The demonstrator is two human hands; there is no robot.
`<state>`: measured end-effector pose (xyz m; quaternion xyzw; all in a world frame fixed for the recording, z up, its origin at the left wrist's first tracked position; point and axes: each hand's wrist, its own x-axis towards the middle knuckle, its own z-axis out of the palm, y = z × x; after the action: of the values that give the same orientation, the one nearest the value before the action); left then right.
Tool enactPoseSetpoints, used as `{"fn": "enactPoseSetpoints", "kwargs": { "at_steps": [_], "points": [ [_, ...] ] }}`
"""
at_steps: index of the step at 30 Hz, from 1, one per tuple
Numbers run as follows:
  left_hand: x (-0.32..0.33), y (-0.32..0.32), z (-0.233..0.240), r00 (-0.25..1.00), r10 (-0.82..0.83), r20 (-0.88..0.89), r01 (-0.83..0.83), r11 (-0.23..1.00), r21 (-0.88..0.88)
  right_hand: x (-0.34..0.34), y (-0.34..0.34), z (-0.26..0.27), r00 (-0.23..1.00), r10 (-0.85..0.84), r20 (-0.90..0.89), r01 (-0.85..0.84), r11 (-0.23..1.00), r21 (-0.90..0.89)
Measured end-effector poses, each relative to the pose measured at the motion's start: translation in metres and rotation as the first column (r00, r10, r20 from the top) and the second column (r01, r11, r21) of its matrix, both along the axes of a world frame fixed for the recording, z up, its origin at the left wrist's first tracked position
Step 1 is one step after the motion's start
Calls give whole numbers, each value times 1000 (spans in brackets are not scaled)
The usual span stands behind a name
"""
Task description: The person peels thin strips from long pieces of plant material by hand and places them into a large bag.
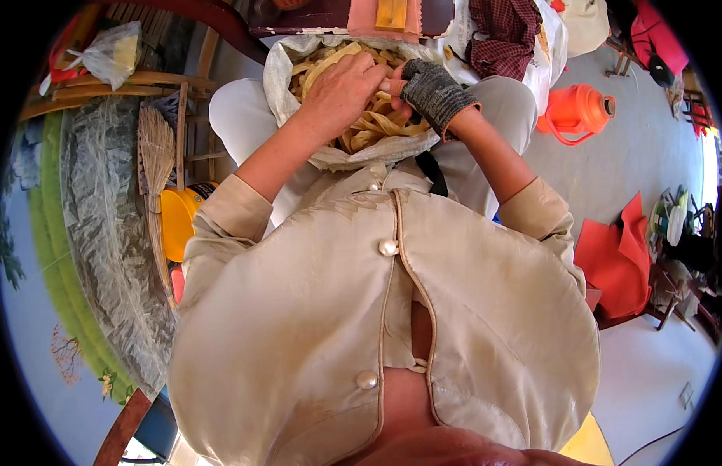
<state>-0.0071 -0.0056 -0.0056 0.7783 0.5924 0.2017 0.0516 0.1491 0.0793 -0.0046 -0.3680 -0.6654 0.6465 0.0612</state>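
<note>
An open white woven sack [282,81] stands between my knees, full of yellowish, dry-looking plant strips [361,137]. My bare left hand [343,84] is over the sack's opening, fingers curled toward the right. A wide pale strip [323,73] passes beneath or against this hand; its far end is hidden. My right hand [428,90] wears a grey fingerless knitted glove, and its bare thumb and fingers are bent inward. The fingertips of both hands meet above the strips. What is pinched between them is too small and covered to make out.
Ahead is a dark red surface [308,17] with a pink cloth [361,20] and a wooden block [391,14]. An orange thermos jug [579,110] lies at right on the grey floor. Left are a straw broom [157,143], a yellow container [177,224] and a wooden chair [122,84].
</note>
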Motion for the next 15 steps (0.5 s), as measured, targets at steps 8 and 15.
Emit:
{"fn": "enactPoseSetpoints", "kwargs": {
  "at_steps": [8,15],
  "points": [
    [-69,22,-15,951,-173,-255,256,903,346,-7,-13,5,984,143,-104,-78,879,471],
    [-67,44,-24,999,34,17,-38,971,237,-23,7,12,1000,17,-20,4,655,755]
  ]
}}
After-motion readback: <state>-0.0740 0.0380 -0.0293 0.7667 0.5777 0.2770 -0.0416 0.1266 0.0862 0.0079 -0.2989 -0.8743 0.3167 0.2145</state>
